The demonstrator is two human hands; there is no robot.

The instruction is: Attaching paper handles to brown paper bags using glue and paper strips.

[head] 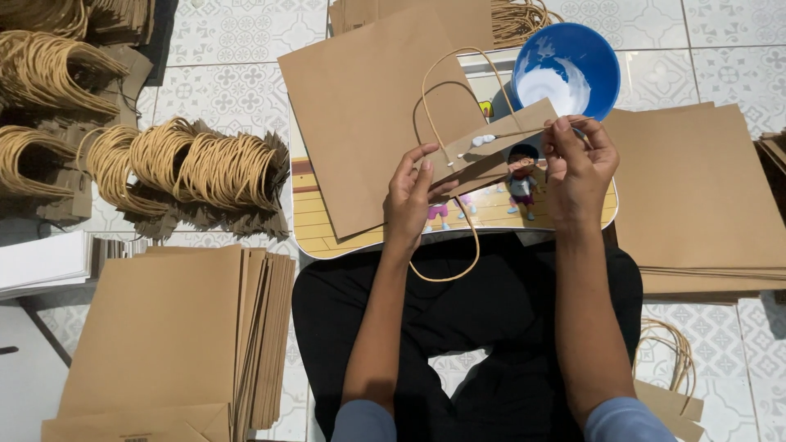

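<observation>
My left hand [409, 200] pinches a brown card strip [499, 139] with a tan twisted-paper handle loop [446, 90] attached; a second loop [458, 266] hangs below toward my lap. A dab of white glue [483, 140] sits on the strip. My right hand [580, 168] holds the strip's right end with fingertips, with a thin stick between them. Under the strip lies a flat brown paper bag [360, 115] on a small lap table [327, 237] with a cartoon print. A blue bowl [569, 69] with white glue stands just behind my right hand.
Bundles of handle loops on card strips [196, 176] lie at left, more at top left [49, 74]. A stack of flat brown bags [172, 336] is at lower left, another stack [696, 196] at right. White sheets [41, 262] lie at far left. Patterned tile floor all around.
</observation>
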